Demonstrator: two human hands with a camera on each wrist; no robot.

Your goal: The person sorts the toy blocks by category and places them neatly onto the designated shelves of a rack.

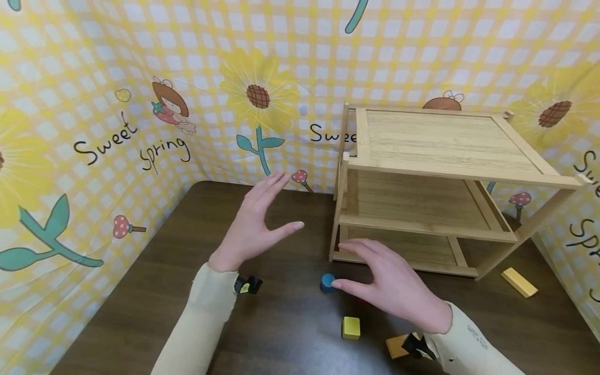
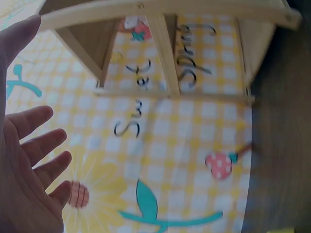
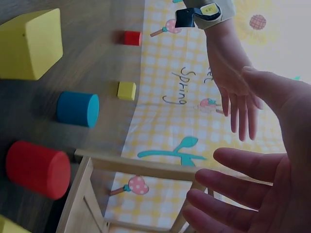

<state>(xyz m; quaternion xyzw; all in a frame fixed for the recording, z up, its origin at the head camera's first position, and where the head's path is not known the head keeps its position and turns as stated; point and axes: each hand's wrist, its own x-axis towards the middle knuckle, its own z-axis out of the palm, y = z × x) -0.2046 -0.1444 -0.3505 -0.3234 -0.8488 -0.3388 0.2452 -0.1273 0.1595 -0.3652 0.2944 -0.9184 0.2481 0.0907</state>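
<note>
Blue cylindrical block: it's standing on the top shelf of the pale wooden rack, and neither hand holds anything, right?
Not quite: the head view shows the blue cylindrical block standing on the dark brown table, outside the pale wooden rack. The left hand and right hand do hold nothing.

A: Left hand?
B: Left hand (image 1: 248,224) raised, fingers extended with slight bend, pointing forward and rightward. Left thumb (image 1: 284,230) spread wide from them. Left wrist view: palm side visible, fingertips a little apart.
A: Right?
B: Right hand (image 1: 391,281) nearer the body, back of it up in head view. Fingers loosely extended, angled forward-left; right thumb (image 1: 356,289) stuck out leftward, clear gap to the fingers.
A: Hands touching?
B: Nope, well apart, palms roughly facing.
A: Arms?
B: Left forearm (image 1: 194,317) comes up from bottom edge, slanting right. Right forearm (image 1: 471,346) enters bottom right, slanting left. Both in pale sleeves, down to the wrists.
</note>
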